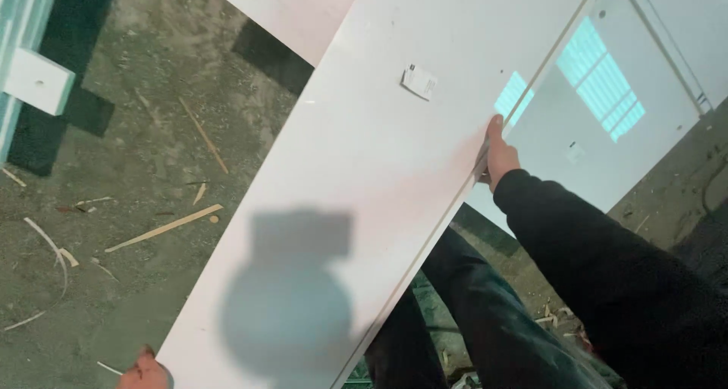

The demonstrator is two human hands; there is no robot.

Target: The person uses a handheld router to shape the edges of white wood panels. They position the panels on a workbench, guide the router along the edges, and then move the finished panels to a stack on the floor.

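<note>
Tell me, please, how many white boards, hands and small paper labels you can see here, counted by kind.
White boards: 4, namely the held board, the glossy board, the top board and the small block.
Hands: 2, the left hand and the right hand.
Paper labels: 1, the label.
Total: 7.

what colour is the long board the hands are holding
White, with a small paper label stuck on it; the board shows best in the head view.

Place: woodworking workshop or fit-out site
Floor: rough concrete floor (144, 131), dusty
Litter: wood offcuts (163, 227)
Stock: white panels (364, 169)
</note>
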